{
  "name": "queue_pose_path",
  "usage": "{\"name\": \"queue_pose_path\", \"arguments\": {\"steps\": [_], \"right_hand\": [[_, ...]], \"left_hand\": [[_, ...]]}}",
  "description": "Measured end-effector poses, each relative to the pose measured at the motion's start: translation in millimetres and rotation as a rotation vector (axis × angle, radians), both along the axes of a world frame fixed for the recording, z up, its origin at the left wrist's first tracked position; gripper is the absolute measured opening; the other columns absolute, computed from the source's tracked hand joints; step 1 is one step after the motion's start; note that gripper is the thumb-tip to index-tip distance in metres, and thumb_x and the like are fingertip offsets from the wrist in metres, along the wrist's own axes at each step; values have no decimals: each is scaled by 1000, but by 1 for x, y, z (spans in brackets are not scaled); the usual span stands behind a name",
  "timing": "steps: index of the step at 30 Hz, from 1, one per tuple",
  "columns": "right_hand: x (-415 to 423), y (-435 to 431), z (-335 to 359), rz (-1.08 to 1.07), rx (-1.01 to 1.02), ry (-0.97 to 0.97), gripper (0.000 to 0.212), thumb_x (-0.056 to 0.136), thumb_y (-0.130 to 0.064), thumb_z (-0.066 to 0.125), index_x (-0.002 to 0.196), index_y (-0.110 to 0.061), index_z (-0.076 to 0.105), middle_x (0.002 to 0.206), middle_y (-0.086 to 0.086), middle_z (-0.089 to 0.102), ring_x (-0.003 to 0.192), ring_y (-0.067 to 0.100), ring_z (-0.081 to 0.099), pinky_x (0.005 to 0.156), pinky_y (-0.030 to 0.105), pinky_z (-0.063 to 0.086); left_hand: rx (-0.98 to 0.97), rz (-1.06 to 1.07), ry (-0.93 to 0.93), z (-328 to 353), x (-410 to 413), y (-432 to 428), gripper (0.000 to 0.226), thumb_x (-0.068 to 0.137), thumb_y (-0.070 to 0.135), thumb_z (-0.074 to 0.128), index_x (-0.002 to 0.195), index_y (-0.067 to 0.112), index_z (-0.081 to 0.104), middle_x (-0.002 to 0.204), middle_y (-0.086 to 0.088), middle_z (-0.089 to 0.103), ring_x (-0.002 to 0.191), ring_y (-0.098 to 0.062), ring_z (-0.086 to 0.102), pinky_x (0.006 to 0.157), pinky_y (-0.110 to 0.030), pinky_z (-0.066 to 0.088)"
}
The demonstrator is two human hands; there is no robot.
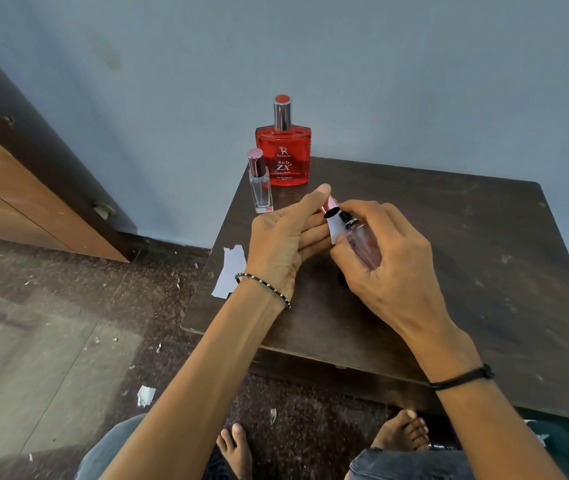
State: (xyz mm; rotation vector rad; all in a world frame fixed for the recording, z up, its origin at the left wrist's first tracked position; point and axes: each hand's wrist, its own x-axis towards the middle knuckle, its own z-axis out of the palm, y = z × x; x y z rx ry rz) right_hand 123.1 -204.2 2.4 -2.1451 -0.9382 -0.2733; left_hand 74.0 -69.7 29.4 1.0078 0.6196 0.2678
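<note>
My right hand [385, 258] grips a small clear pinkish spray bottle [366, 244], tilted, above the dark wooden table [466, 271]. Its black sprayer [343, 216] shows at the neck. My left hand [286, 244] holds the pink cap [331, 204] between thumb and fingers, right at the sprayer. A white piece of paper [334, 228] sits between the two hands, against the bottle's neck. Most of the bottle is hidden by my right fingers.
A large red perfume bottle [283, 157] with a silver cap and a small clear bottle [260, 183] with a pink cap stand at the table's far left corner by the wall. A torn paper strip [229, 271] hangs over the left edge. Paper scraps litter the floor.
</note>
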Motion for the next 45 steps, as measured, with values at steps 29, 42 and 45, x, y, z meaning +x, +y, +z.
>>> {"name": "queue_pose_path", "arguments": {"steps": [29,42,45], "right_hand": [[1,-13,22,-62,536,748,15,74,-55,79,88,-50,77,83,-14,77,60,10,73,41,13,47],[-1,-16,16,-44,278,572,29,72,-66,73,99,-54,68,89,-33,70,77,2,70,45,13,49],[-3,-14,15,-31,209,424,25,76,-61,70,98,-59,58,89,-41,60,94,-11,63,56,9,54]], "left_hand": [[103,100,39,-8,7,2,27,89,33,73,104,11,77,108,-11,79,98,-25,77,88,-37,62],[65,102,-11,-10,7,5,12,89,28,73,88,17,77,92,-9,81,85,-22,79,76,-33,65],[46,94,-12,-10,6,5,12,90,27,73,92,15,76,95,-11,81,86,-24,79,77,-35,64]]}}
